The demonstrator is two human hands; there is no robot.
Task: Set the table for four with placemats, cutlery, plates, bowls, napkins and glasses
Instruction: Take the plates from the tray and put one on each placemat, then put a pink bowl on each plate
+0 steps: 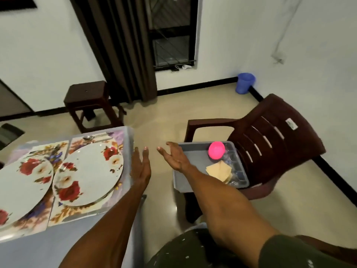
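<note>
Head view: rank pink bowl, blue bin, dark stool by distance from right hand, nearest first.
From the right hand:
1. pink bowl, just right of it in the grey tray on the chair.
2. dark stool, far left by the curtain.
3. blue bin, in the far right corner.

Two plates (90, 174) (21, 188) counted on table, each on one of two floral placemats (108, 206) (41, 149). One spoon (89, 137) seen at far edge. One grey tray (193, 151) seen on one chair (270, 132), with one pink bowl (216, 149) and one stack of napkins (219, 170); glasses too blurred to be counted. One stool (87, 93), one blue bin (245, 83) noted.
</note>
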